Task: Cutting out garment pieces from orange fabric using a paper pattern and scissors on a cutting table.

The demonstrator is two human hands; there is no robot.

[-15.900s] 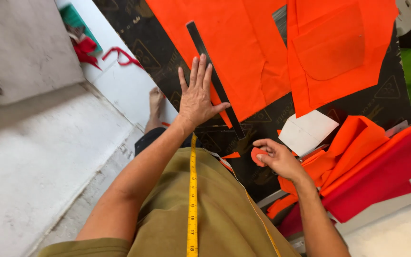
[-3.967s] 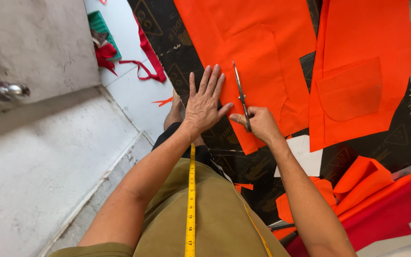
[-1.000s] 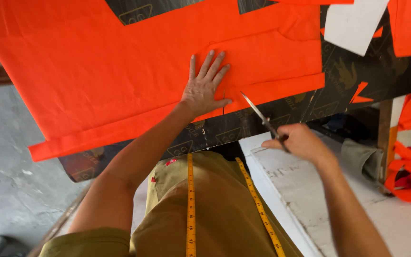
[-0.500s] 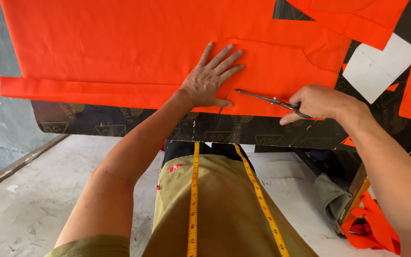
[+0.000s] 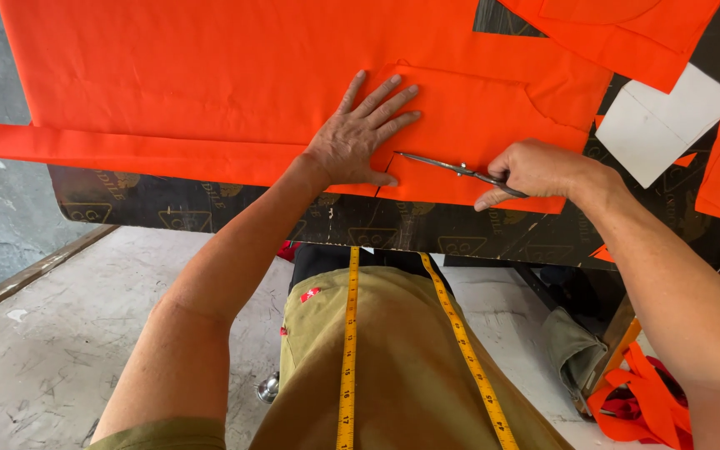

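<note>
Orange cloth [image 5: 210,75] lies flat on the dark surface [image 5: 210,218], its near edge just ahead of both hands. Left hand [image 5: 358,142] presses it down, fingers spread wide, beside the cut line. Right hand [image 5: 535,169] grips scissors [image 5: 447,165], blades pointing at the left thumb. Cutting well probably means keeping that palm firm, the cloth taut, and the tips short of the thumb.

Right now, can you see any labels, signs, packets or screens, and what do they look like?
Table top: dark board under the orange cloth, its front edge patterned with repeating gold emblems.
White sheet: blank, four-cornered, upper right on the table.
Tape measure: yellow strip with small markings, hanging down the olive shirt.
No packets or screens.
</note>
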